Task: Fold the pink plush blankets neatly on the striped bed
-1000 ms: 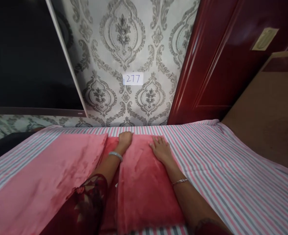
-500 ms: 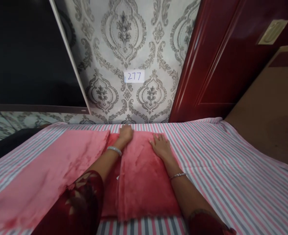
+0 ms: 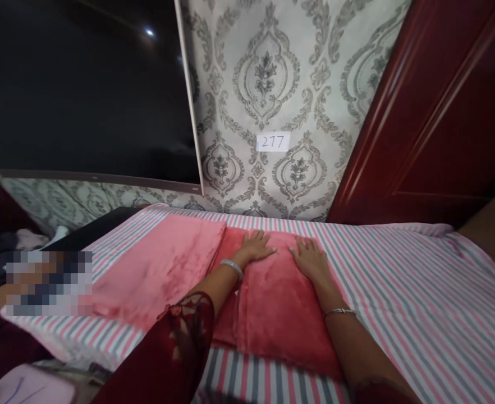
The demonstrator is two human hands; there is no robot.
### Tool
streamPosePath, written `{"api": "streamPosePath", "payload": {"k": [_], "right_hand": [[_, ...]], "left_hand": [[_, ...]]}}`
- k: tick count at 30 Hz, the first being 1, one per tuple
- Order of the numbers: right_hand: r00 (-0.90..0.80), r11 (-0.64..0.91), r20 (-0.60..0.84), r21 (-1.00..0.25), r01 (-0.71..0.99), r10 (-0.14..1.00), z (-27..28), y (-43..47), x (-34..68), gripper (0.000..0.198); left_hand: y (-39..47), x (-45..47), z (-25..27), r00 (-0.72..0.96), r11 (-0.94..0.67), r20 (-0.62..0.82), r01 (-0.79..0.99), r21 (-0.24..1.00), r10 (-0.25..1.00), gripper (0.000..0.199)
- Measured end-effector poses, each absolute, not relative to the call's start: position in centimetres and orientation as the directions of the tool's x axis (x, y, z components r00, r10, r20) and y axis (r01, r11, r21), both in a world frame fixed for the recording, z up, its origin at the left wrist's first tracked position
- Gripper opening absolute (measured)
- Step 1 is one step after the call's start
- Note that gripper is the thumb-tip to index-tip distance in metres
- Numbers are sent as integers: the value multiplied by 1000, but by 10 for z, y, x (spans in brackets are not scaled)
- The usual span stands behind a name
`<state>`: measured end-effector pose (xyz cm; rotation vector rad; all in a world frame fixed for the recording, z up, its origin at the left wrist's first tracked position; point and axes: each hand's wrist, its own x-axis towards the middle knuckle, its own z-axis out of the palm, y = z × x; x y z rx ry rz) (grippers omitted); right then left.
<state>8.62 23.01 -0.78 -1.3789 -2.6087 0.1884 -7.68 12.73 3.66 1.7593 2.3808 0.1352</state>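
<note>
A pink-red plush blanket [image 3: 287, 314] lies on a striped sheet, its right part folded over in layers and its left part spread flat. My left hand [image 3: 256, 247] rests open on the far end of the folded part, fingers spread. Close by on the right, my right hand [image 3: 312, 259] lies flat on the same folded part near its right edge, fingers stretched out. Neither hand grips the cloth. My left forearm hides some of the blanket's middle, where a darker strip shows between the two parts.
The striped sheet [image 3: 390, 292] covers the surface beneath. Behind it stand a patterned wall with a paper label [image 3: 273, 141], a large dark screen [image 3: 87, 95] at left and a dark red door [image 3: 449, 123] at right. A pink object [image 3: 31, 386] sits at the lower left.
My left hand has gone from closed at the fold's edge to spread flat on the folded part. My right hand stays flat on the blanket. The view has turned left.
</note>
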Motion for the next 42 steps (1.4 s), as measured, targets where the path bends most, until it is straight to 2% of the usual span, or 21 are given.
{"api": "streamPosePath", "payload": {"k": [3,7,9,13,17,19,21,23,26,29,31,36,39,42], "right_hand": [[-551,561,111,-206,802,827,-9,230,85,64],[-552,569,137,-211,795,823,-12,232,85,64],[-545,564,142,-210,799,826,-14,232,85,64],[-554,569,131,-192,799,822,-9,231,86,64],[-603,597,55,-236,767,796,7,230,95,59],[-619,600,9,-257,757,785,13,228,109,55],[-637,617,24,-276,737,771,11,221,131,54],[-655,648,106,-329,687,748,-1,209,159,54],[-622,664,260,-442,604,739,-28,182,198,55],[-518,617,341,-520,591,784,-49,155,218,56],[-468,591,361,-532,607,806,-55,141,222,57],[-484,580,319,-447,681,815,-46,124,217,56],[-493,575,297,-414,705,818,-40,120,217,56],[-482,572,309,-442,691,820,-41,119,219,56]], "left_hand": [[103,-58,41,-249,261,-85,949,180,965,68],[50,-23,16,-68,41,119,976,212,991,81],[29,-15,0,-38,0,154,972,236,987,85],[20,-17,-10,-40,0,145,965,262,989,83],[20,-26,2,-28,-6,100,945,328,995,74],[8,-30,4,-92,28,143,918,394,985,63],[-11,-34,2,-234,96,238,872,480,943,55],[-33,-35,-4,-355,127,297,803,582,886,52],[-58,-28,-12,-418,138,270,723,677,867,55],[-65,-13,-17,-465,195,260,725,661,846,67],[-63,-7,-19,-471,207,263,733,649,842,67],[-59,-8,-22,-442,122,285,693,711,850,54],[-61,-8,-22,-431,141,295,733,665,853,53],[-63,-8,-20,-424,166,271,749,642,864,52]]}}
